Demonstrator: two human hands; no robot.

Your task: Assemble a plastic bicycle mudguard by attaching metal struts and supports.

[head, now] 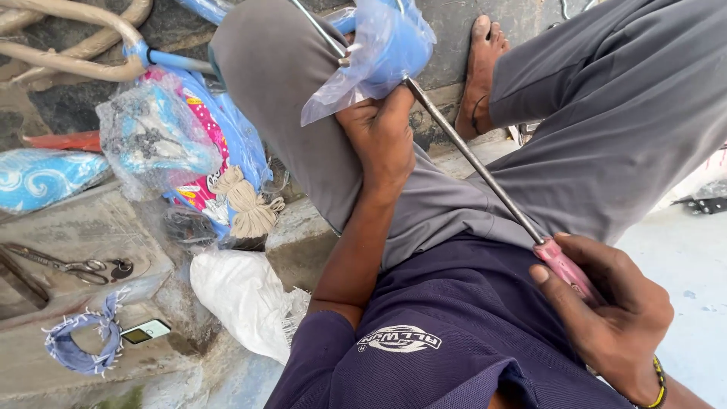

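Note:
My right hand (613,310) grips the pink handle of a long screwdriver (473,163) near my lap. Its metal shaft runs up and left to a part wrapped in clear blue plastic (379,53) resting on my left knee. My left hand (381,136) is closed around the bottom of that plastic-wrapped part, holding it against my grey trousers. The screwdriver's tip is hidden under the plastic. A blue tube (174,60) leads away from the wrapped part toward the left.
A heap of plastic bags (178,148) and a bundle of beige string (246,201) lie at left. Scissors (64,265), a blue cloth strip (83,344), a small phone (145,331) and a white sack (242,299) rest on the concrete step. My bare foot (478,72) is ahead.

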